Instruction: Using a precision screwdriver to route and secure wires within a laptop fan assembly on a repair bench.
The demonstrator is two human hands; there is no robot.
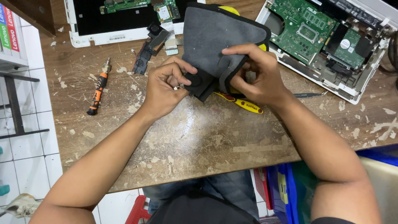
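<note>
Nearest the camera, the person's two forearms rose from the bottom edge and met above the worn wooden bench [199, 141]. At far left an orange-and-black screwdriver [98, 89] lay on the bench, its long axis running nearly away from the viewer, well apart from both hands. The left hand [166, 87] was curled, thumb and fingers pinched narrow on a small black part [201, 83] at the lower corner of a grey cloth pouch [215, 37]. The part lay just right of those fingertips, between the two hands. The pouch's long axis ran up and away from the hands. The right hand [257, 74] gripped the pouch's dark-trimmed edge, fingers closed over it. A yellow-handled tool [244, 104] lay beneath that hand. At right sat an opened laptop [323, 37] with its green board bare.
</note>
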